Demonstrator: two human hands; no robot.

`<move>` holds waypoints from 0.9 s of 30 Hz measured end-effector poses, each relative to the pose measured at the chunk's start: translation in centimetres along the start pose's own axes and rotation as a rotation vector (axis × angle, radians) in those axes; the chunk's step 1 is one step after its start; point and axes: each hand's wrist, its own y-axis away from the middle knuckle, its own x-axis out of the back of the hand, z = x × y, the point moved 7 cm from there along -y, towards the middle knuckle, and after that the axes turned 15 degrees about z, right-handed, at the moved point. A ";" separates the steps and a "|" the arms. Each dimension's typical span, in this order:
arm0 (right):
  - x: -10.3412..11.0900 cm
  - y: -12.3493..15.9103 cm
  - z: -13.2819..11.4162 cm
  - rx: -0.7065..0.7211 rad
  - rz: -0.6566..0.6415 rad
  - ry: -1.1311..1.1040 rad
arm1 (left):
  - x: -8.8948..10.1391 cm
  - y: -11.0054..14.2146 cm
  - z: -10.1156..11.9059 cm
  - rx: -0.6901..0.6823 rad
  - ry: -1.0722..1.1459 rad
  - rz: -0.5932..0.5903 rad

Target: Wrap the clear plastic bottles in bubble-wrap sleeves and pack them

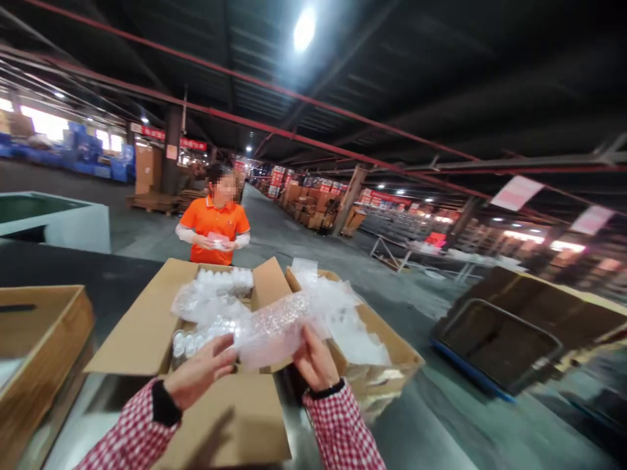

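Observation:
A clear bubble-wrap bag [277, 326] is in front of me, slanting up to the right above the cartons. My right hand [316, 362] pinches its lower right edge between thumb and fingers. At the bag's left end is my left hand [206, 369], fingers stretched out; whether they touch the plastic I cannot tell. Below, an open cardboard box [142, 320] with its flaps spread holds rows of clear, silver-topped items [186, 343], partly covered by more bubble wrap [203, 303]. A second carton [401, 352] on the right is filled with translucent plastic bags [362, 333].
Across the table, a person in an orange shirt [220, 225] holds something pale in both hands. Another cardboard box [53, 346] stands at the left edge. To the right is a trolley [504, 339] on the floor; stacked cartons [311, 202] line the background.

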 end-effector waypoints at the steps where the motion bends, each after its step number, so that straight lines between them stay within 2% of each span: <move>1: -0.9 1.3 1.8 -0.077 -0.027 -0.029 | -0.2 0.6 -0.2 -0.002 0.074 -0.008; 3: -2.2 3.6 5.0 -0.213 -0.048 -0.106 | 0.9 1.8 0.0 -0.073 0.169 0.056; 7: -4.0 7.1 9.4 -0.283 -0.051 -0.182 | 6.1 4.4 1.9 -0.394 -0.041 0.363; 11: -4.6 8.6 13.5 -0.315 -0.105 0.052 | 9.8 6.4 2.9 -0.480 -0.261 0.523; 12: -4.4 8.5 14.2 -0.292 -0.093 0.154 | 10.3 6.8 2.9 -0.482 -0.303 0.546; 14: -4.0 7.9 14.4 -0.159 -0.032 0.343 | 11.2 7.3 2.6 -0.472 -0.361 0.590; 17: -4.4 8.3 12.4 0.100 0.074 0.442 | 11.8 7.7 1.8 -0.451 -0.413 0.642; 18: -5.0 9.2 11.9 0.142 0.061 0.441 | 11.7 7.8 1.5 -0.440 -0.427 0.642; 19: -6.1 10.4 11.7 0.162 -0.013 0.444 | 11.5 7.8 1.2 -0.430 -0.436 0.629; 21: -9.0 13.6 12.0 0.190 -0.280 0.492 | 10.8 7.8 0.8 -0.416 -0.445 0.585; 23: -11.3 16.5 13.2 0.132 -0.536 0.508 | 10.5 8.0 0.8 -0.407 -0.480 0.559; 24: -11.8 17.3 14.0 0.058 -0.601 0.482 | 10.5 8.1 0.8 -0.397 -0.503 0.551; 25: -11.9 17.5 14.7 -0.034 -0.606 0.435 | 10.7 8.2 0.8 -0.380 -0.536 0.538; 27: -11.3 16.7 15.9 -0.205 -0.537 0.343 | 11.3 8.5 0.9 -0.358 -0.642 0.498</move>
